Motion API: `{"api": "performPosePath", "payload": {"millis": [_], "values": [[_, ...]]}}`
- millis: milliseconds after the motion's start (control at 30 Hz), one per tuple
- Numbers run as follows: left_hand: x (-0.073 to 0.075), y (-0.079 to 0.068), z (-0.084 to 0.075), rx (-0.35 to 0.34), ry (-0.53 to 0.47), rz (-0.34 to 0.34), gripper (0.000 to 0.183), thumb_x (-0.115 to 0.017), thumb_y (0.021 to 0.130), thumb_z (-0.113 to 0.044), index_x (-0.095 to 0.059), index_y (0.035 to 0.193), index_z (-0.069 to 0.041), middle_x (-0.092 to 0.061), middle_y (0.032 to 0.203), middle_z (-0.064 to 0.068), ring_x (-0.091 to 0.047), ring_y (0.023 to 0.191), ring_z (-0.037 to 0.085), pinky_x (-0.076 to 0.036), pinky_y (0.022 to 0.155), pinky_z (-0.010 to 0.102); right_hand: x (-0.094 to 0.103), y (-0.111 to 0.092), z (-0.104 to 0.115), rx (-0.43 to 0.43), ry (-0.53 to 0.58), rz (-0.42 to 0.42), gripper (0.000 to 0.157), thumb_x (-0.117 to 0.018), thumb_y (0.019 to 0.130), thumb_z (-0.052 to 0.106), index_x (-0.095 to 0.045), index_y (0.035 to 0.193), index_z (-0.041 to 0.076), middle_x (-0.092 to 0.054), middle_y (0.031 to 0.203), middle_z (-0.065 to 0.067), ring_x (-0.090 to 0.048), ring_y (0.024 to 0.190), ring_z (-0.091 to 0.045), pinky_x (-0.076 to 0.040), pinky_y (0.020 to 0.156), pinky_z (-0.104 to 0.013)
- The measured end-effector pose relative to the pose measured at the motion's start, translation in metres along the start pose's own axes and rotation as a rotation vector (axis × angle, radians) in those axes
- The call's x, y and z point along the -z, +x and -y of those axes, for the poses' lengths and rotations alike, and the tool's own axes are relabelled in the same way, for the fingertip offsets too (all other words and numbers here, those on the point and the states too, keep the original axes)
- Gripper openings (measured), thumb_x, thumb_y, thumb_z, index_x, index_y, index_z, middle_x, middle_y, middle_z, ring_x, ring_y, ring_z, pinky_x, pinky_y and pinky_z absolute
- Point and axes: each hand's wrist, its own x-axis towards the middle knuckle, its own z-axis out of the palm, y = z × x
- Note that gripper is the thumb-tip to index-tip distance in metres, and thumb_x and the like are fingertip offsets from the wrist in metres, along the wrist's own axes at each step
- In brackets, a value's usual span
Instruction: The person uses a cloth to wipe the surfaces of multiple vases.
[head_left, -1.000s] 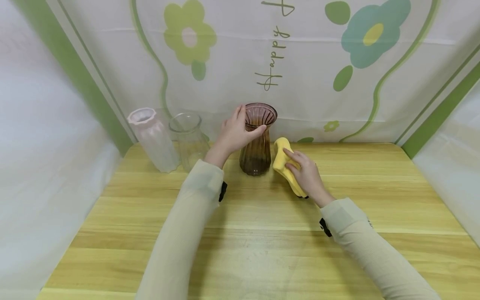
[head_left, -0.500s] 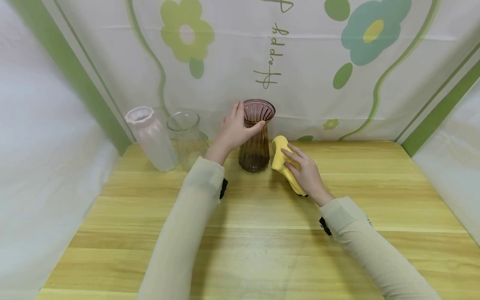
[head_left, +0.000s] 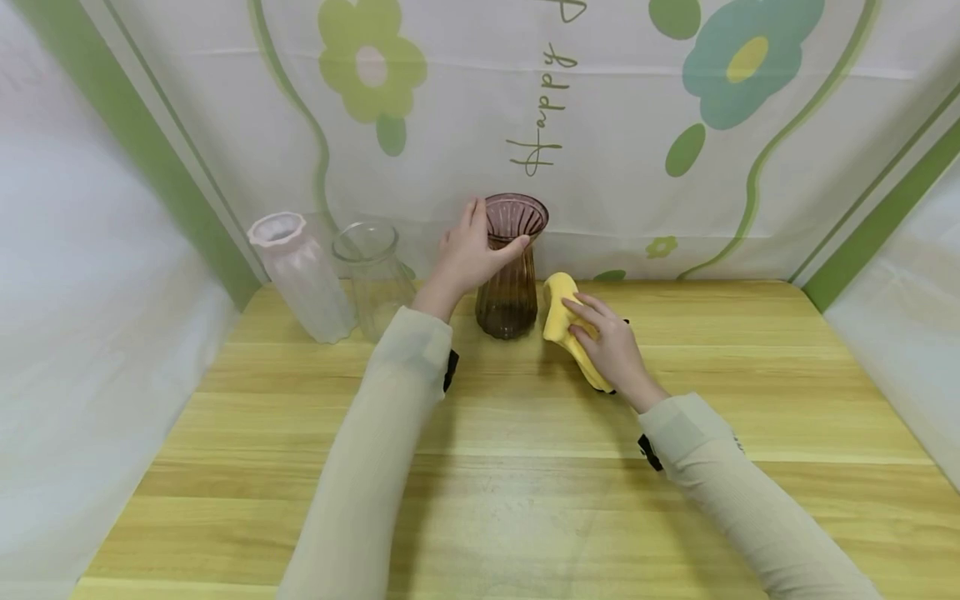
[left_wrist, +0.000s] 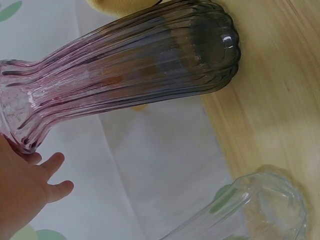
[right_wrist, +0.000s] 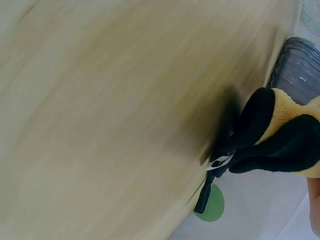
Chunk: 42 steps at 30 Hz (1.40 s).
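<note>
A ribbed glass vase, purple at the top and brownish lower down, stands upright near the back edge of the table. My left hand grips its flared rim, with the thumb on the near side. The left wrist view shows that vase lengthwise, fingers at its mouth. Just to the right, my right hand holds a folded yellow cloth pinched between thumb and fingers, apart from the vase. In the right wrist view the cloth has black parts and a dark strap. Whether the vase's base touches the table is hard to tell.
To the left stand a clear glass vase and a pinkish-white frosted vase with a wavy rim. A printed curtain hangs behind the wooden table, and white sheets flank both sides.
The purple vase and my left hand have shifted slightly away from me, toward the curtain. My right hand keeps the cloth in about the same place. The head view has tilted a little.
</note>
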Motion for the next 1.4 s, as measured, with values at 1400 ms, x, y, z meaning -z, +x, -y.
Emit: {"api": "performPosePath", "payload": {"millis": [1400], "values": [[0.051, -0.022, 0.069, 0.107, 0.33, -0.335, 0.08, -0.051, 0.09, -0.057, -0.036, 0.143, 0.0, -0.044, 0.145, 0.021, -0.038, 0.135, 0.038, -0.024, 0.116, 0.052, 0.001, 0.001, -0.001, -0.009, -0.002, 0.024, 0.043, -0.067, 0.085, 0.001, -0.06, 0.128, 0.006, -0.056, 0.134, -0.019, -0.064, 0.102, -0.037, -0.055, 0.077, -0.046]]}}
